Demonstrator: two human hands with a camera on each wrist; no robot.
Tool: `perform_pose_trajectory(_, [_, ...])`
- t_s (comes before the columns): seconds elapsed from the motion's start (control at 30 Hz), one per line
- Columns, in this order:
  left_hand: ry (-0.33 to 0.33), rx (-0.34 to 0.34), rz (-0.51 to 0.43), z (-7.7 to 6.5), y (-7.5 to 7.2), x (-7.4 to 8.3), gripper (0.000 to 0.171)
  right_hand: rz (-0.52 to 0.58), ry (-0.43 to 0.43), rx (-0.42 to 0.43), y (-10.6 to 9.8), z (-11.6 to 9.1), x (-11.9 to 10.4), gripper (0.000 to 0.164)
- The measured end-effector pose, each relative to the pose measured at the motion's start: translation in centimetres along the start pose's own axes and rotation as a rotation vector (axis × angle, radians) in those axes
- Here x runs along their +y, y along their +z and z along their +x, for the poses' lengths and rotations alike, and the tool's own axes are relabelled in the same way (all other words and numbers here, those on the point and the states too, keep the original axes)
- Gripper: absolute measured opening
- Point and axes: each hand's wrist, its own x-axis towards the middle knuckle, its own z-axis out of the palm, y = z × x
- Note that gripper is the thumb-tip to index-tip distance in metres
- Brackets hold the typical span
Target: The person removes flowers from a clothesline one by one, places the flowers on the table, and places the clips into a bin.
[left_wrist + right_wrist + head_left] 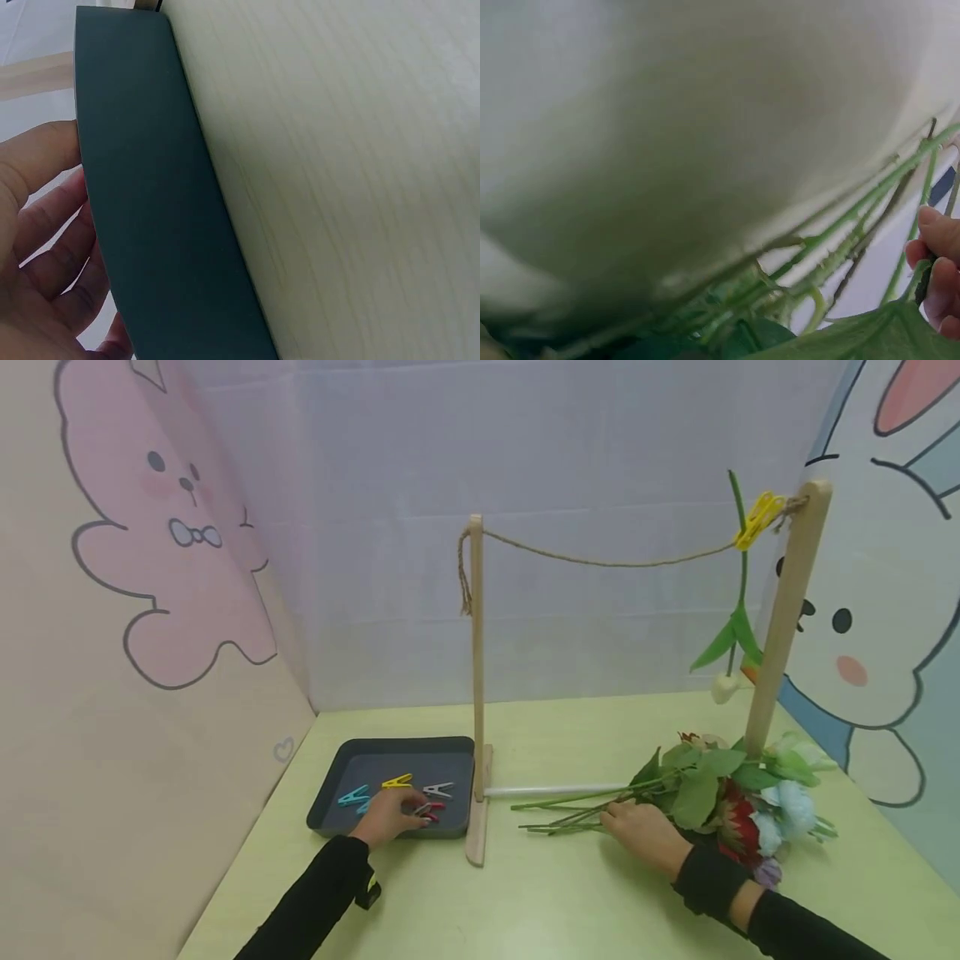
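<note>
My left hand [386, 817] reaches into the dark tray [352, 748], its fingertips at a red clothespin [433, 807] and a grey one beside it. In the left wrist view the tray's outer wall [165, 187] hides the fingertips, so I cannot tell whether they pinch a clothespin. Yellow [397, 781], teal [354, 795] and grey [438, 790] clothespins lie around them. At the right, my right hand [645, 835] is at the stems of a flower bunch [697, 793]. The right wrist view shows thumb and fingers pinching a dark stem [924, 283].
A twine line [600, 562] sags between two wooden posts, the left [477, 652] and the right [787, 618]. A yellow clothespin [760, 520] holds a white tulip [724, 687] upside down near the right post. A white rod [551, 791] runs low between the posts.
</note>
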Motion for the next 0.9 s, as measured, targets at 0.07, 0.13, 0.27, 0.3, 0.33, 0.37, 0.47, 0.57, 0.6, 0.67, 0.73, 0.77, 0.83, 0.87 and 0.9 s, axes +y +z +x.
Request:
perform_pose_trajectory(0.07, [-0.011,-0.012,-0.01,0.0,-0.1,0.0,0.025,0.002,-0.002,-0.006,0.2,-0.2,-0.2,0.021])
perform_pose_trajectory(0.13, [-0.011,-0.024,-0.019,0.0,-0.1,0.0,0.024,0.015,-0.001,-0.011,0.3,-0.4,-0.3,0.021])
perform_pose_trajectory(0.27, [-0.015,-0.038,-0.041,0.1,-0.1,-0.2,0.024,0.012,0.01,-0.002,0.5,-0.4,-0.5,0.02])
perform_pose_trajectory(0.3, [-0.016,-0.041,-0.049,0.1,0.0,-0.3,0.023,0.014,0.015,0.004,0.6,-0.4,-0.6,0.02])
perform_pose_trajectory(0.33, [-0.024,-0.042,-0.06,0.1,0.1,-0.3,0.023,0.018,0.019,0.011,0.6,-0.4,-0.6,0.02])
perform_pose_trajectory(0.37, [-0.026,-0.042,-0.068,0.1,0.1,-0.3,0.022,0.019,0.025,0.021,0.6,-0.4,-0.6,0.02])
perform_pose_trajectory(0.47, [-0.038,-0.039,-0.088,0.3,0.2,-0.2,0.02,0.03,0.044,0.048,0.6,-0.5,-0.8,0.022])
perform_pose_trajectory(0.57, [-0.046,-0.029,-0.084,0.3,0.3,0.0,0.019,0.034,0.059,0.043,0.5,-0.6,-0.9,0.023])
perform_pose_trajectory(0.6, [-0.047,-0.025,-0.081,0.3,0.3,0.0,0.019,0.04,0.063,0.033,0.4,-0.6,-1.0,0.024])
perform_pose_trajectory(0.67, [-0.036,-0.019,-0.065,0.2,0.2,0.0,0.02,0.046,0.075,0.01,0.2,-0.6,-1.1,0.024])
perform_pose_trajectory(0.73, [-0.042,-0.014,-0.065,0.1,0.2,0.0,0.02,0.051,0.088,-0.013,0.2,-0.6,-1.1,0.024])
perform_pose_trajectory(0.77, [-0.042,-0.011,-0.063,0.1,0.2,0.0,0.02,0.056,0.096,-0.022,0.2,-0.7,-1.1,0.023])
perform_pose_trajectory(0.83, [-0.045,-0.01,-0.064,0.0,0.1,0.1,0.021,0.061,0.111,-0.033,0.3,-0.8,-1.2,0.023])
perform_pose_trajectory(0.87, [-0.06,-0.01,-0.075,-0.1,0.1,0.1,0.021,0.065,0.117,-0.037,0.3,-0.8,-1.1,0.024])
perform_pose_trajectory(0.9, [-0.066,-0.01,-0.08,-0.1,-0.1,0.2,0.021,0.071,0.125,-0.04,0.3,-0.9,-1.1,0.024])
